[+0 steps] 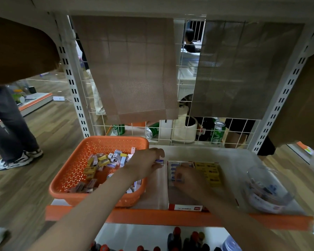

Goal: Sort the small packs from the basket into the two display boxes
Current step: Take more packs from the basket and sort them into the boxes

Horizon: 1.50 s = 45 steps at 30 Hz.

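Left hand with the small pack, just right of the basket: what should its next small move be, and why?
Probably a short carry right into the white-and-blue row: the left hand pinches a matching pack just short of it, where the right hand rests; yellow packs lie farther right.

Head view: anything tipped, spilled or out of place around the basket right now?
Yes: behind the orange basket, one green can lies on its side, while a second can further right stands upright. Nothing else stands out.
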Each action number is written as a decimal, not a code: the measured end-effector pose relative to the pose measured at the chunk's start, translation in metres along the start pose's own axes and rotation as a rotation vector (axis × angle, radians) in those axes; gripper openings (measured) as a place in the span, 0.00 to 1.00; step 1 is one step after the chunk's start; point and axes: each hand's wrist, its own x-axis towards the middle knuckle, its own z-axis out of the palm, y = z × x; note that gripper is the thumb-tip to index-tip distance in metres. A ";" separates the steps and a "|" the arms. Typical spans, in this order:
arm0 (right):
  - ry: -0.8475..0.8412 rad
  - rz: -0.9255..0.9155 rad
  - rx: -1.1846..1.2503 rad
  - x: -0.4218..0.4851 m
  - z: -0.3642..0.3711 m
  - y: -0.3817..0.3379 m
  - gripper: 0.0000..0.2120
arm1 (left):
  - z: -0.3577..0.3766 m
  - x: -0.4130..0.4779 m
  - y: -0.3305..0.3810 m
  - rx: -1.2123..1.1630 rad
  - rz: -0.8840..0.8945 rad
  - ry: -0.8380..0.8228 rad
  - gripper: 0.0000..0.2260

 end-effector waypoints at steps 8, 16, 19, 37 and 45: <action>0.023 0.098 0.425 0.021 -0.027 -0.002 0.17 | 0.005 0.008 0.018 -0.021 -0.007 -0.006 0.23; 0.084 0.096 0.518 0.017 -0.027 0.004 0.09 | 0.007 0.011 0.027 -0.048 0.010 0.002 0.23; 0.090 0.094 0.526 0.014 -0.031 0.006 0.08 | 0.006 0.012 0.030 -0.068 0.011 -0.019 0.22; 0.041 0.145 0.329 -0.006 -0.044 0.037 0.08 | 0.025 0.019 0.034 -0.009 -0.185 -0.479 0.29; -0.183 0.140 0.237 -0.009 -0.031 0.026 0.12 | 0.040 0.022 0.026 0.015 -0.257 -0.549 0.27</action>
